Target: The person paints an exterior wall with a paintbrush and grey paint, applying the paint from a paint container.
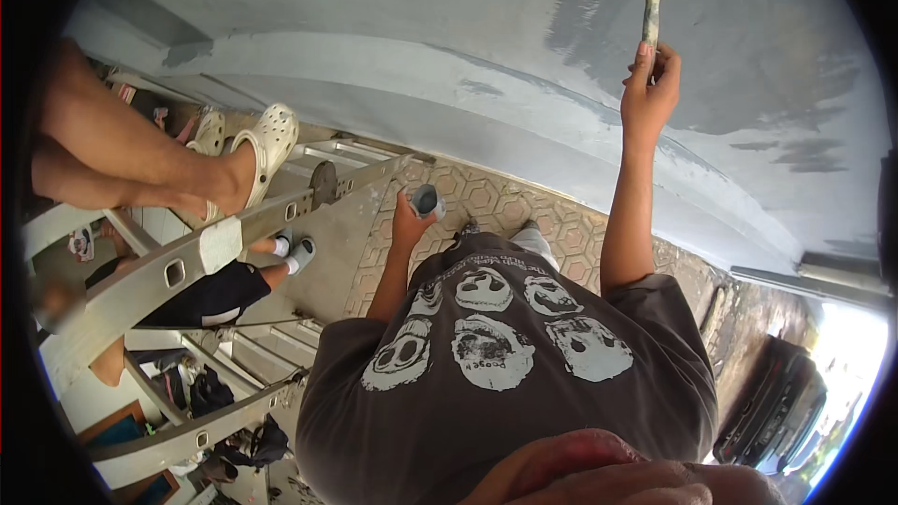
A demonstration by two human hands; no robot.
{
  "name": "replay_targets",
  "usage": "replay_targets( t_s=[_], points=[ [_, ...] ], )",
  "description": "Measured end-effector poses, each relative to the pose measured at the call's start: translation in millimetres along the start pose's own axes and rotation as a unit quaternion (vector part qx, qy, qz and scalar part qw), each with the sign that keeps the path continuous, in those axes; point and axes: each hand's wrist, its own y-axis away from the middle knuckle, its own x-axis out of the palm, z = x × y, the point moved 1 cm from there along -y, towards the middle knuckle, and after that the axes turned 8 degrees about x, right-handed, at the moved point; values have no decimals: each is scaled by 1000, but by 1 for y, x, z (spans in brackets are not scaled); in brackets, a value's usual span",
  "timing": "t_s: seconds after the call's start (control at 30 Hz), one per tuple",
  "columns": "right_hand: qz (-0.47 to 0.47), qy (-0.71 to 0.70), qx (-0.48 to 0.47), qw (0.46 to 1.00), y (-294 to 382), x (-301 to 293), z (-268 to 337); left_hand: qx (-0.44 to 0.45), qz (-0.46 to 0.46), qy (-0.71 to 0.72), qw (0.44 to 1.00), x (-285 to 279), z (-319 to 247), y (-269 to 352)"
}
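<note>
My right hand (652, 91) is raised in front of me, its fingers closed around the handle of a paintbrush (652, 3). White and grey paint coats the brush head, which lies against or just off the grey wall (729, 28); I cannot tell whether it touches. Darker, uneven patches mark the wall around the brush. Lower and to the left, my left hand (409, 224) grips a small cup (426, 202) stained with paint. Grey paint shows inside the cup, held in front of my waist.
At left stands an aluminium ladder (231, 238), with a person's legs and cream clogs (270, 147) upon it. Another seated person in dark shorts (217, 291) is beyond the ladder. Hexagonal paving (484, 196) runs along the wall's foot. A dark vehicle (772, 403) stands at lower right.
</note>
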Motion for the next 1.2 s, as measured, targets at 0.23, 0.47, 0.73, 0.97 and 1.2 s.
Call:
replay_targets(
  t_s=[0.23,0.47,0.73,0.97,1.2],
  points=[
    [23,163,-61,984,29,19,-101,-36,49,7,998,3,-8,-2],
    [147,161,12,976,107,7,-132,10,-32,106,994,21,49,-4],
    [-17,72,-77,994,-4,2,-41,4,21,-4,1000,24,41,-17],
    [209,350,33,913,89,-5,-171,100,-98,50,989,25,22,-8],
    [224,292,-4,930,73,-19,-123,-12,5,33,999,13,-6,2]
  ],
)
